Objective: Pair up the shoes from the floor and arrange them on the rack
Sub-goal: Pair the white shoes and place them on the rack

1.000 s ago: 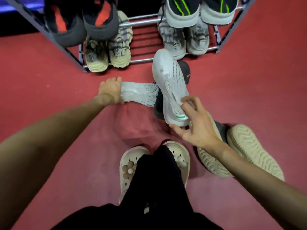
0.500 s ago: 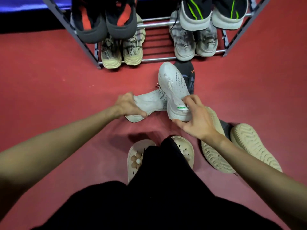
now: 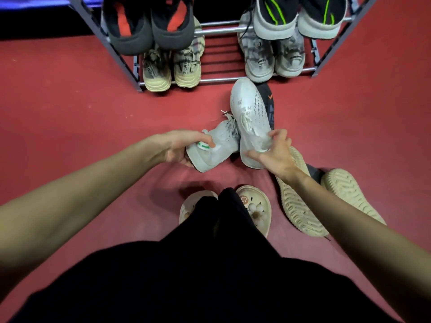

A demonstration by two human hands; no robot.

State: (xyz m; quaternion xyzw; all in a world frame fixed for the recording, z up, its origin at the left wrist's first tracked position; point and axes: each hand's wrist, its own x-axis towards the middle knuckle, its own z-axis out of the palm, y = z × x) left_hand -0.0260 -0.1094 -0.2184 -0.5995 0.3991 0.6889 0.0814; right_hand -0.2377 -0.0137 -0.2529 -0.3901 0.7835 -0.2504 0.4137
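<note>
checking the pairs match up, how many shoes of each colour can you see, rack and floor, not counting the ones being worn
Black high-tops with red panels, upper rack: 2
Black high-tops with green stripes, upper rack: 2
Beige chunky trainers, lower rack: 2
Grey chunky trainers, lower rack: 2
White knit trainers, one in each hand: 2
Beige-soled shoes, floor, soles up: 2
Black shoe with orange mark, floor: 1
Total: 13

Red floor, pale shoes, dark rack

The floor (image 3: 70, 117) is dull red. Two white knit sneakers (image 3: 250, 117), one with a green heel tab, lie over a black shoe (image 3: 268, 101) with orange mark. Rack (image 3: 109, 45) is grey metal: black shoes with red (image 3: 149, 22), black with neon green stripes (image 3: 298, 15), beige pair (image 3: 171, 71), grey-white pair (image 3: 274, 57). Tan ribbed soles (image 3: 300, 206); cream clogs (image 3: 256, 210) with flower charms.
</note>
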